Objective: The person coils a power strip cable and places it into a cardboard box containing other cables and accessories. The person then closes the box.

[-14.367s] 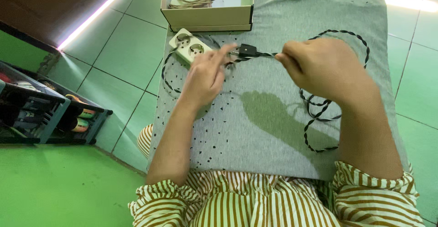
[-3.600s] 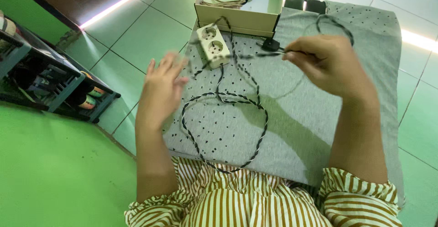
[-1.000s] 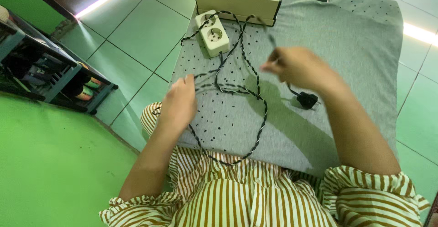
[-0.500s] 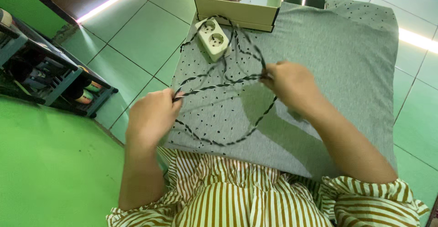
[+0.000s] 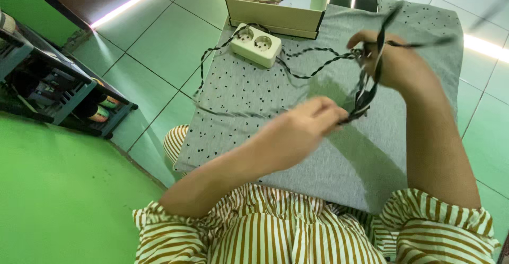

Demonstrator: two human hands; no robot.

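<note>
A black-and-white twisted cord [image 5: 318,69] runs from a cream double socket block [image 5: 255,43] lying on a grey speckled cloth [image 5: 249,99]. My right hand [image 5: 395,62] is raised over the cloth and holds gathered loops of the cord. My left hand [image 5: 302,129] reaches across below it and pinches the lower end of the hanging loops. The plug is not visible. A slack part of the cord trails off the cloth's left edge near the socket block.
An open cream cardboard box [image 5: 275,1] with a coiled cable inside stands at the far end of the cloth. A dark rack [image 5: 58,91] with bottles stands on the green tiled floor at left. My striped sleeves fill the bottom of the view.
My right hand rose and moved right with the cord now gathered into loops. My left hand crossed from the left edge to the loops. The socket block has turned and shifted slightly.
</note>
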